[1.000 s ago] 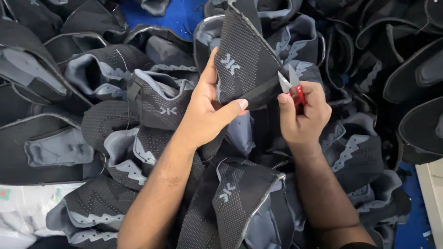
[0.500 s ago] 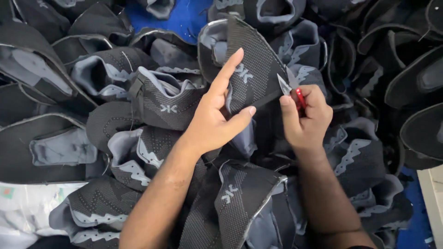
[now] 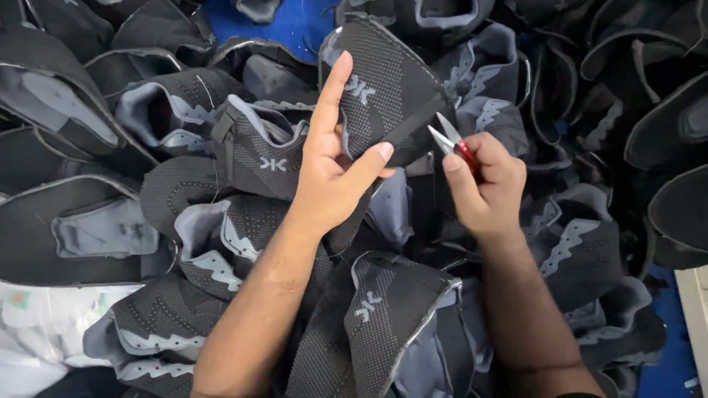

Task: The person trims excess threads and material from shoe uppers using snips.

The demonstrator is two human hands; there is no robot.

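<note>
Heap of dark shoe uppers (image 3: 221, 243), left hand (image 3: 332, 177) gripping knit upper (image 3: 391, 96) running upper-left to lower-right, right hand (image 3: 483, 188) holding red snips (image 3: 451, 141)

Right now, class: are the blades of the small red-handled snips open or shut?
Open: the snips in the right hand show two silver blades splayed apart at their tips.

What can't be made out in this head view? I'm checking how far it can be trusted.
- Snips: handle hidden inside the right hand.
- Held shoe upper: underside faces away, near edge covered by the left hand.
- Pile of uppers: cut off at every frame edge.
- Blue surface: mostly buried.
</note>
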